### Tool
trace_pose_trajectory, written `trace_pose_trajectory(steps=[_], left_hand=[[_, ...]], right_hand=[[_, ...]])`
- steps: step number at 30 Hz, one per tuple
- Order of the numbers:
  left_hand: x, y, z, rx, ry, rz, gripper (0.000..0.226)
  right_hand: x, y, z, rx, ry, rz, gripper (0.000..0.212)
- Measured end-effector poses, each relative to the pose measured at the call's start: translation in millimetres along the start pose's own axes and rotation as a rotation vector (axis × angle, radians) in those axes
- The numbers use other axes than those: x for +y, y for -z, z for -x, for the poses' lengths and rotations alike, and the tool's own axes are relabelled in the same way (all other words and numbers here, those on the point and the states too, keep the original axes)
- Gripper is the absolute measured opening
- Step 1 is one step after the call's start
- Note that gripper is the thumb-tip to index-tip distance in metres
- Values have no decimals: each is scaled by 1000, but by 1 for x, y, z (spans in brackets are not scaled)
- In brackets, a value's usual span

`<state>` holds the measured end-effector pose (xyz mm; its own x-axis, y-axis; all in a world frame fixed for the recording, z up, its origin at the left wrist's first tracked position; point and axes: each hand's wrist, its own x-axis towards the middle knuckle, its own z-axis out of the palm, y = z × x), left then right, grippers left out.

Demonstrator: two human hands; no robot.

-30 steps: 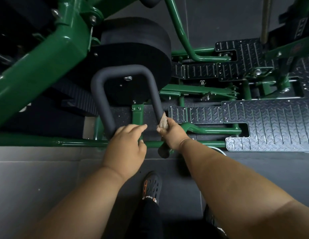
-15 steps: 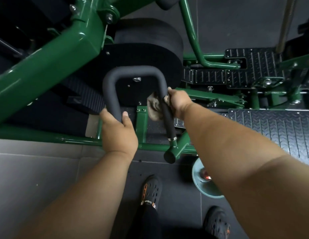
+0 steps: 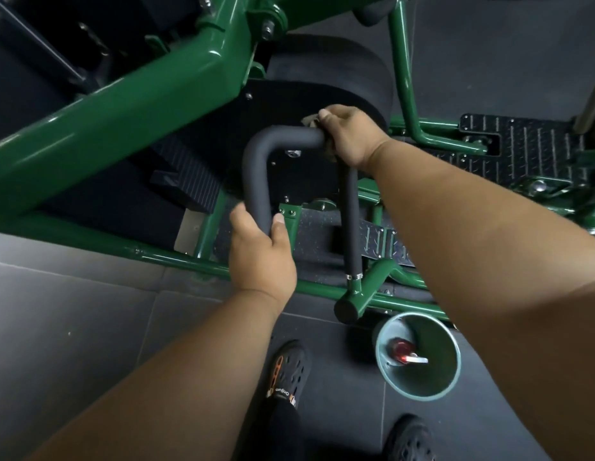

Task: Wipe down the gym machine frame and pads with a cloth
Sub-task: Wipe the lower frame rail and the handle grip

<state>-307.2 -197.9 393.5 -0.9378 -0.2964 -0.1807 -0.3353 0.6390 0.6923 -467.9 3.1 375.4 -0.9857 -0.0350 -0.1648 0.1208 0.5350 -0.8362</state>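
Note:
A green gym machine frame (image 3: 116, 118) fills the top of the view, with a round black pad (image 3: 342, 74) behind a U-shaped handle covered in dark foam (image 3: 256, 181). My left hand (image 3: 261, 251) grips the handle's left leg near its lower end. My right hand (image 3: 351, 134) is closed around the handle's top right corner, pressing a small beige cloth (image 3: 310, 120) against the foam; only a scrap of cloth shows above my fingers.
A teal bucket (image 3: 389, 374) with a red-capped bottle inside stands on the dark floor beside the frame's lower rail (image 3: 176, 257). Black diamond-plate footplates (image 3: 528, 144) lie to the right. My two dark shoes are at the bottom, one being (image 3: 288, 371).
My right hand has slid the cloth up the handle's right leg to its top corner. My left hand has taken hold of the left leg and stayed there. The view has shifted.

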Motion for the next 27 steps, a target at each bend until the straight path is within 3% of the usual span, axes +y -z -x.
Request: trace_pose_trajectory(steps=[6, 12, 16, 21, 27], left_hand=[[-7, 8, 0, -94, -17, 223, 53], [-17, 33, 5, -85, 291, 691, 46], [-17, 58, 2, -104, 375, 736, 61], [-8, 82, -22, -105, 384, 741, 54], [-16, 99, -48, 3, 361, 710, 44]], right_hand=[[-56, -21, 14, -21, 202, 40, 35], [-95, -40, 43, 25, 373, 310, 38], [-93, -76, 75, 210, 541, 369, 32], [-75, -119, 129, 337, 401, 127, 25], [-79, -132, 178, 318, 171, -39, 25]])
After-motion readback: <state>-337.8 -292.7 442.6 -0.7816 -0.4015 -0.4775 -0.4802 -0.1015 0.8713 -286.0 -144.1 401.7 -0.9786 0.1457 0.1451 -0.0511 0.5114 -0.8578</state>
